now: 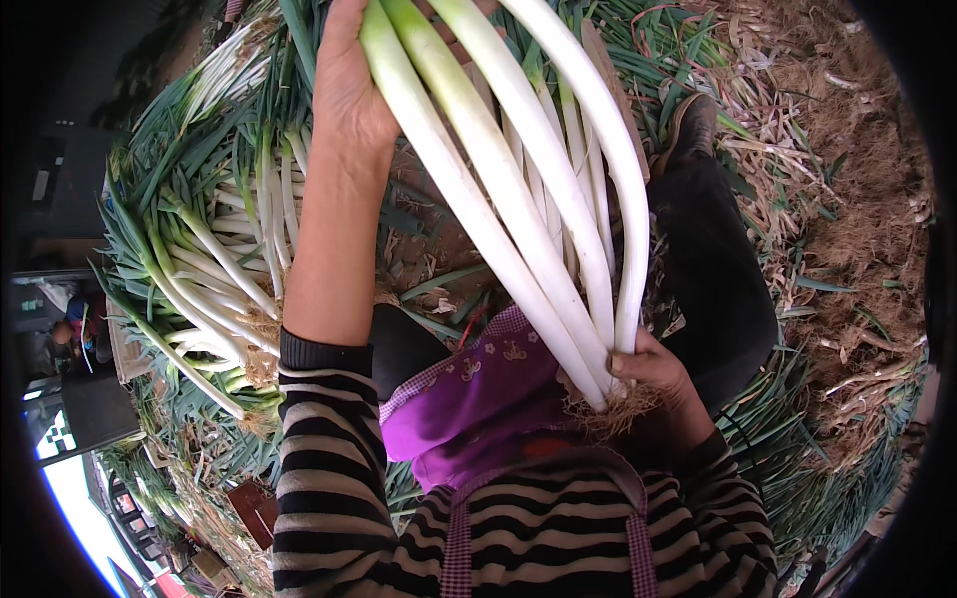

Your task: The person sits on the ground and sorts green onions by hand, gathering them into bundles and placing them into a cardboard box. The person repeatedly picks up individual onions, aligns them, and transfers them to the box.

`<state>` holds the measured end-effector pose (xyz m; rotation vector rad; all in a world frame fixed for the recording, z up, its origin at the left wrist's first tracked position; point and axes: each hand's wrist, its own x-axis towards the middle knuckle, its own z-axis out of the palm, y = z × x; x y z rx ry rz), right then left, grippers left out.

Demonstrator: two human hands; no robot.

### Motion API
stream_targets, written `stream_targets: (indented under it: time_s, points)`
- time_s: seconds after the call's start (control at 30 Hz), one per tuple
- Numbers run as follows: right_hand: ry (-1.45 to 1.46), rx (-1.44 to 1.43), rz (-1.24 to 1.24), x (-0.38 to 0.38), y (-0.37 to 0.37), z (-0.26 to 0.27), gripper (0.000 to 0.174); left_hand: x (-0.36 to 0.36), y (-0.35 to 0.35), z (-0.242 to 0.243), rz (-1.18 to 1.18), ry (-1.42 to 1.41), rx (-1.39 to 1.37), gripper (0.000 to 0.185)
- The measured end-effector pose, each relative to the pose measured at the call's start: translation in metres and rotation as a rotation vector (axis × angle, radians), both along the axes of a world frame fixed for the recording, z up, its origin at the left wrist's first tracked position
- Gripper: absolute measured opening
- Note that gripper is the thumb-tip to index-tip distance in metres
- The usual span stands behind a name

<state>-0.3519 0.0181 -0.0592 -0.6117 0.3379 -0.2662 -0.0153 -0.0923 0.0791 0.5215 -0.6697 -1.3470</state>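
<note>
My left hand grips the green upper parts of several leeks, near the top edge of the view; some of its fingers are hidden behind the stalks. The long white shafts slant down to the right, with the outermost one bowed. Lower right, my right hand closes around their root ends, its thumb across the shafts just above the brown roots. More white stalks lie beneath the held bunch, beside a wooden board. The upper leaves run out of view.
Heaped leeks lie at the left, roots towards me. Trimmed roots and peeled leaf scraps cover the ground at the right, with green leaves lower down. My shoe rests near the scraps. A person is far left.
</note>
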Motion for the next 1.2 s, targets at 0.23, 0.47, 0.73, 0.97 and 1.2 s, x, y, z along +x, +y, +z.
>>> stream_targets:
  time_s: [0.23, 0.47, 0.73, 0.97, 1.2]
  points:
    - [0.085, -0.036, -0.17, 0.08, -0.077, -0.132, 0.048, -0.039, -0.119, -0.122, 0.792, -1.71, 0.382, 0.064]
    - [0.609, -0.323, -0.17, 0.105, -0.062, -0.187, 0.065, -0.08, -0.066, -0.251, 0.109, -2.187, 0.173, 0.041]
    - [1.038, -1.082, -0.272, 0.07, -0.069, -0.137, 0.026, -0.075, -0.071, -0.281, 0.07, -2.072, 0.341, 0.026]
    - [0.898, -1.827, -0.298, 0.127, -0.064, -0.155, 0.05, -0.075, -0.059, -0.208, 0.399, -1.488, 0.225, 0.038]
    - [0.89, -1.65, -0.107, 0.148, -0.072, -0.121, 0.042, 0.063, 0.098, -0.131, 0.937, -1.618, 0.171, 0.031]
